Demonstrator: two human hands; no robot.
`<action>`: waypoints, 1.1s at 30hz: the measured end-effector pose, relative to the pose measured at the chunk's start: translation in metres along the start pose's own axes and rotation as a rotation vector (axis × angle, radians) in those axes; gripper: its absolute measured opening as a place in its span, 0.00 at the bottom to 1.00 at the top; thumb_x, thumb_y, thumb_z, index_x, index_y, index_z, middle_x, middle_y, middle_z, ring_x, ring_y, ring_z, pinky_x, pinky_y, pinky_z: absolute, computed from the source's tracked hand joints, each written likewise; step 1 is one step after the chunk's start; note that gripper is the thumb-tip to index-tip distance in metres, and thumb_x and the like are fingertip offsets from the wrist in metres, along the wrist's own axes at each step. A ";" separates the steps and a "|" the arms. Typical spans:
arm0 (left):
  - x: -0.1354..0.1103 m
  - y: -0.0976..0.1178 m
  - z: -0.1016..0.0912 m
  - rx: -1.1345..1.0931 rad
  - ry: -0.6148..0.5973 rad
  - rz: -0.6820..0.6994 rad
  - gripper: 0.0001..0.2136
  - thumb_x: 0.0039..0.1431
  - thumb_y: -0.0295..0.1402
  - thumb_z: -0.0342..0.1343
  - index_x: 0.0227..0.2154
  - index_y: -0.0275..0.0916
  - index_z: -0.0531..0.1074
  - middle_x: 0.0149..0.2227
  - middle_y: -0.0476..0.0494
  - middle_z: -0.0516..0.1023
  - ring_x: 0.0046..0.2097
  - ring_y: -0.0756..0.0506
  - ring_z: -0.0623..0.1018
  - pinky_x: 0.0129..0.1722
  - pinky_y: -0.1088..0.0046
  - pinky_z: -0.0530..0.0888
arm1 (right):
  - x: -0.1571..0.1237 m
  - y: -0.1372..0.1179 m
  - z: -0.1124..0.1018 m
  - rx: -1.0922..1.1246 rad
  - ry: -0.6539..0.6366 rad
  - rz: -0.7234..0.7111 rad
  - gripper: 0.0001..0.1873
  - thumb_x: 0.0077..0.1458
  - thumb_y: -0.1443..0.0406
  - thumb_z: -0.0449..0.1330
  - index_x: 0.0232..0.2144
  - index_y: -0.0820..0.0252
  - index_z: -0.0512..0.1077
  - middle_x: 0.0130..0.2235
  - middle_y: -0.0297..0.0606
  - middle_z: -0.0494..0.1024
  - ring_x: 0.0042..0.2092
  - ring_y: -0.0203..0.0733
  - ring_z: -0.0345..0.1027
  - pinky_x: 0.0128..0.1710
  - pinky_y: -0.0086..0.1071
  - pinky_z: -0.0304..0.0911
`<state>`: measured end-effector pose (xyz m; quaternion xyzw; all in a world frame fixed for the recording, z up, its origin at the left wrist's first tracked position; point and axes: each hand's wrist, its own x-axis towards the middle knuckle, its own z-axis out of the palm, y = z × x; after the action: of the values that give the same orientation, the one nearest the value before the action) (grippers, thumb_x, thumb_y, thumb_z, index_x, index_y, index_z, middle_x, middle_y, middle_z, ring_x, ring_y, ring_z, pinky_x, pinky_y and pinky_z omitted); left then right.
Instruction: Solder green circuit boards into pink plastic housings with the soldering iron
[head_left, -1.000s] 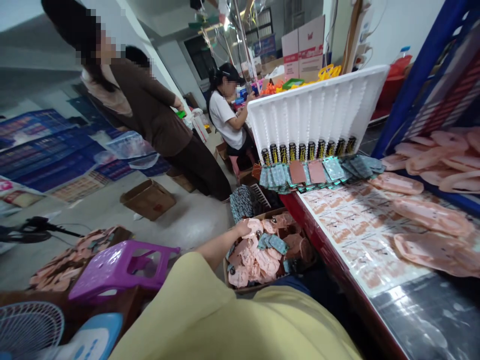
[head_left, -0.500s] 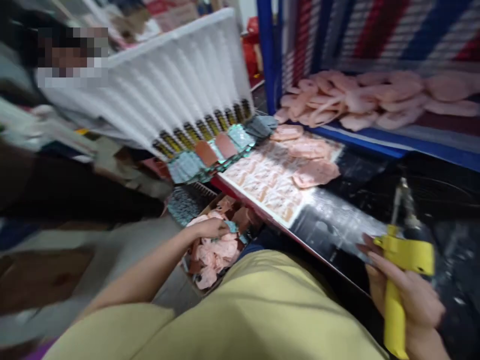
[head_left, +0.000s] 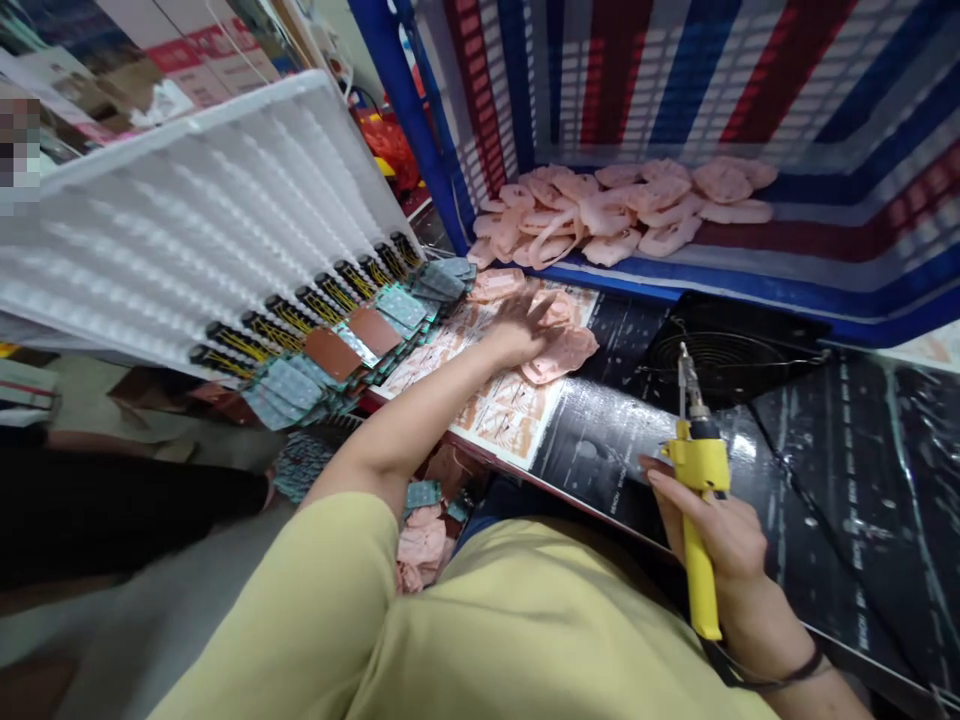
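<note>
My right hand grips a yellow soldering gun with its metal tip pointing away from me. Over the patterned sheet on the bench, my left hand is stretched out, fingers spread, at a pale pink flat piece. Whether the fingertips touch that piece, I cannot tell. Another pink piece lies just nearer to me, and a third beyond the hand. To the left are stacked green circuit boards, with brown boards on top and black-and-yellow wired parts behind them.
A white ribbed foam tray stands tilted behind the boards. At the back right, a blue crate with striped lining holds many pink pieces. A black round fan-like unit sits before it. Below the bench edge is a box of pink scraps.
My left hand has risen from the scrap box below the bench to the pink pieces on the sheet. My right hand still holds the soldering gun. The view has turned right.
</note>
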<state>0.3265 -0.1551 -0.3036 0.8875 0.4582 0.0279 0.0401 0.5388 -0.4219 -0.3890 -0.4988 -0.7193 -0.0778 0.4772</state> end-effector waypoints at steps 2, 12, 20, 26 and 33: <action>-0.007 0.005 0.000 0.007 -0.137 0.054 0.31 0.68 0.47 0.46 0.69 0.42 0.54 0.73 0.38 0.44 0.73 0.34 0.45 0.71 0.53 0.46 | 0.006 -0.002 0.000 -0.048 0.038 -0.063 0.36 0.56 0.74 0.65 0.64 0.50 0.62 0.45 0.33 0.82 0.37 0.35 0.78 0.41 0.23 0.72; -0.078 0.050 0.009 -0.169 -0.073 0.330 0.30 0.68 0.52 0.44 0.65 0.40 0.62 0.70 0.32 0.56 0.71 0.33 0.56 0.68 0.48 0.56 | 0.029 -0.011 -0.002 0.055 -0.065 -0.123 0.21 0.55 0.67 0.67 0.51 0.59 0.71 0.45 0.41 0.82 0.48 0.44 0.77 0.51 0.33 0.73; 0.024 -0.055 -0.011 0.154 0.051 -0.114 0.23 0.62 0.30 0.54 0.60 0.33 0.68 0.63 0.30 0.67 0.65 0.34 0.67 0.65 0.55 0.62 | 0.025 -0.005 0.001 0.123 -0.203 -0.160 0.24 0.55 0.61 0.68 0.53 0.57 0.70 0.49 0.42 0.80 0.53 0.46 0.75 0.56 0.38 0.72; -0.032 -0.060 -0.015 0.094 -0.033 0.145 0.16 0.65 0.39 0.50 0.46 0.36 0.77 0.47 0.36 0.78 0.50 0.41 0.77 0.54 0.66 0.72 | 0.008 0.007 0.016 0.038 -0.194 -0.169 0.22 0.58 0.67 0.65 0.54 0.52 0.70 0.50 0.38 0.80 0.50 0.44 0.76 0.52 0.36 0.73; -0.054 -0.069 -0.025 0.153 0.057 0.072 0.24 0.63 0.45 0.54 0.53 0.30 0.72 0.58 0.27 0.69 0.60 0.35 0.69 0.60 0.58 0.67 | 0.008 0.001 0.012 0.064 -0.276 -0.052 0.28 0.58 0.71 0.64 0.59 0.50 0.65 0.49 0.37 0.80 0.53 0.45 0.75 0.54 0.39 0.72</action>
<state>0.2372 -0.1583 -0.2862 0.9027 0.4278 0.0194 -0.0418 0.5321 -0.4094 -0.3900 -0.4707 -0.7928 0.0022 0.3871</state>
